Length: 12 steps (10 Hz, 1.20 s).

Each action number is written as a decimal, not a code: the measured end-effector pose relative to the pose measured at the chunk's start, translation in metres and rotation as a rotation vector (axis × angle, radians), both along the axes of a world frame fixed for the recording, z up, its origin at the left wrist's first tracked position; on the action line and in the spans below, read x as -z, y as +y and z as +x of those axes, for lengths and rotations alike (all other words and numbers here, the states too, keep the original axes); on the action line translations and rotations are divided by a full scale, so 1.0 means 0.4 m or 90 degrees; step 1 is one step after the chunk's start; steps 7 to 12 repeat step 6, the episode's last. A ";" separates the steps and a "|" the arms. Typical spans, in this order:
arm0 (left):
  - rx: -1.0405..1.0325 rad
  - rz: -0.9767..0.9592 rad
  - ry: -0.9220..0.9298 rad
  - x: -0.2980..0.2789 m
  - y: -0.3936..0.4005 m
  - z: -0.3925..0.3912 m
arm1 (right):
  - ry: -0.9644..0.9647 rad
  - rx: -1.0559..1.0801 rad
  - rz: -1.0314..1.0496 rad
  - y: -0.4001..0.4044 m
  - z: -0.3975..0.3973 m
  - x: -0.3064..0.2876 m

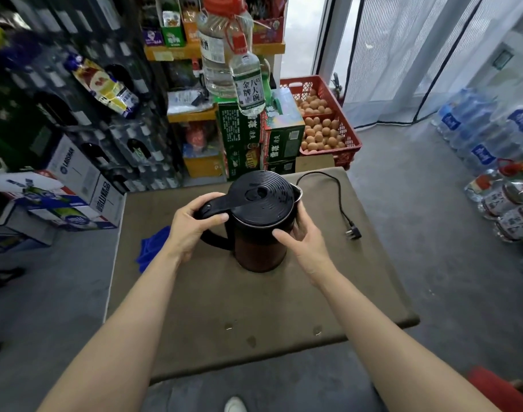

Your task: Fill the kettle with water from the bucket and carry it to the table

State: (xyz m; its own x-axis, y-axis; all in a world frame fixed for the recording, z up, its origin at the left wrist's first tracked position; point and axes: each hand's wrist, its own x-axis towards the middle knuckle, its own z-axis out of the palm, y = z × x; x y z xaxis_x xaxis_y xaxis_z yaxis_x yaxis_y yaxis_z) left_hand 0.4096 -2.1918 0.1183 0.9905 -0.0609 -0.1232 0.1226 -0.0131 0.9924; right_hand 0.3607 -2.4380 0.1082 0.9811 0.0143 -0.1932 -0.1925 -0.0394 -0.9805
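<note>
Head view: the kettle [261, 224] stands upright mid-desk [373, 292], lid shut, left hand [191, 226] wrapped on its handle, right hand [303, 233] cupping the body, likely steadying it. Drops spot the brown desk near its front edge; a cord [342, 200] lies beside, shop shelves behind, no bucket visible.

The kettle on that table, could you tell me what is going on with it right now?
A person has both hands on a dark kettle that stands upright on a brown table. The left hand grips the handle, and the right hand cups the body just under the closed black lid. A loose power cord lies on the table to the right, and a blue cloth sits at the left edge. No bucket is in view.
</note>
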 end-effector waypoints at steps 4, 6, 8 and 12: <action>-0.005 0.582 -0.063 -0.045 -0.018 -0.003 | -0.051 0.016 -0.227 -0.010 0.013 -0.023; -0.203 0.741 -0.045 -0.065 -0.039 -0.132 | -0.053 0.087 -0.315 -0.057 -0.020 -0.074; -0.203 0.741 -0.045 -0.065 -0.039 -0.132 | -0.053 0.087 -0.315 -0.057 -0.020 -0.074; -0.203 0.741 -0.045 -0.065 -0.039 -0.132 | -0.053 0.087 -0.315 -0.057 -0.020 -0.074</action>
